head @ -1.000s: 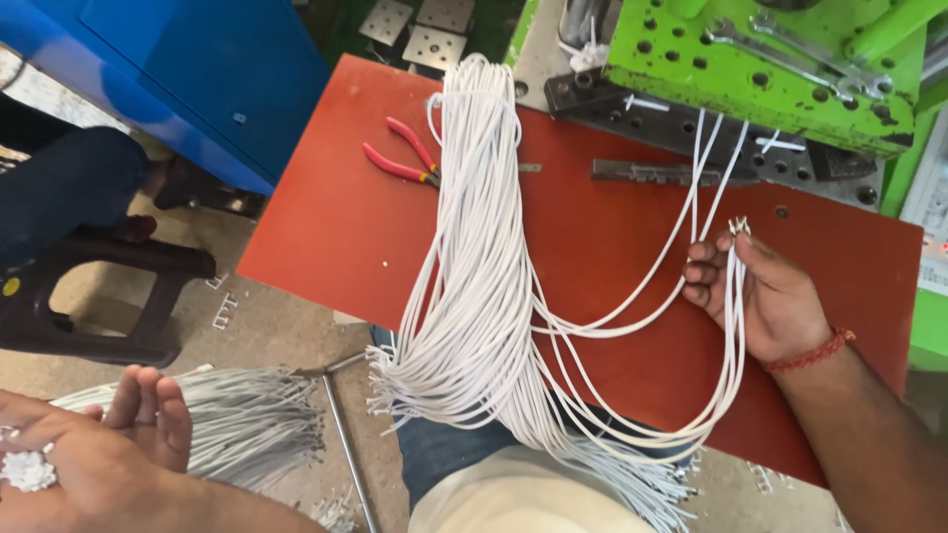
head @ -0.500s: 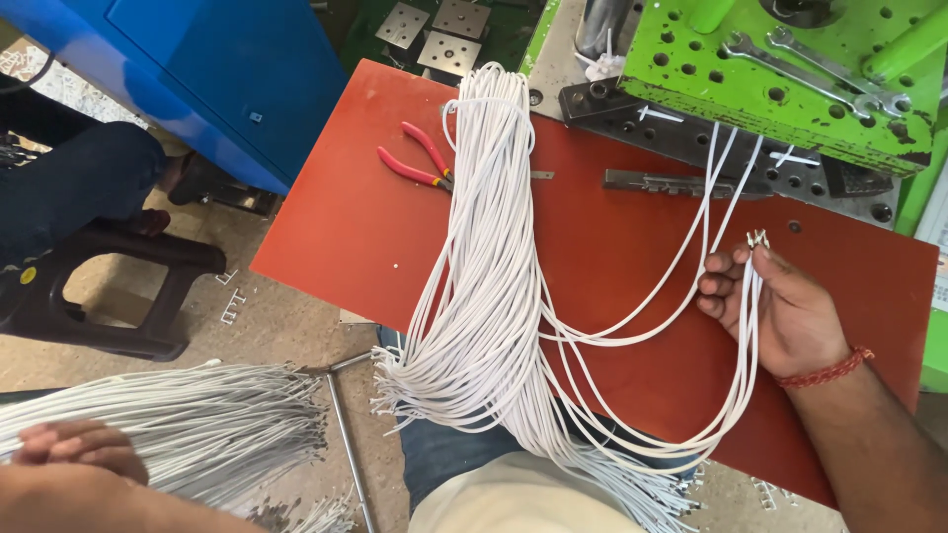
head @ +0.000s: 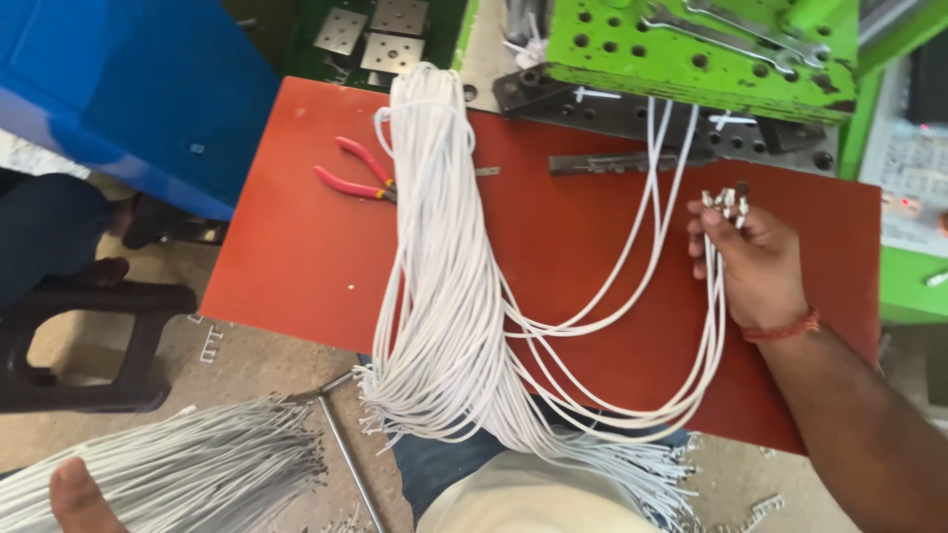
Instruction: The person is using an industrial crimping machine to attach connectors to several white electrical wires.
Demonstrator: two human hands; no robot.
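Observation:
My right hand (head: 755, 266) is closed around the ends of a few white wires (head: 713, 326). Their metal terminals (head: 726, 202) stick up above my fingers. These wires loop down and back into a large bundle of white wires (head: 439, 286) that lies lengthwise across the red table (head: 296, 257) and hangs over its near edge onto my lap. Only a small part of my left hand (head: 74, 494) shows at the bottom left corner, beside a second bundle of white wires (head: 188, 464) lying low on the left. Its grip is hidden.
Red-handled pliers (head: 351, 173) lie on the table left of the big bundle. A green machine (head: 691, 49) with wrenches on top stands at the back right, a blue cabinet (head: 138, 89) at the left. Another person's dark leg (head: 49, 237) and a black stool (head: 89, 336) are far left.
My right hand has risen slightly toward the green machine with the wire ends. My left hand has dropped further out of the bottom left corner. The view has shifted.

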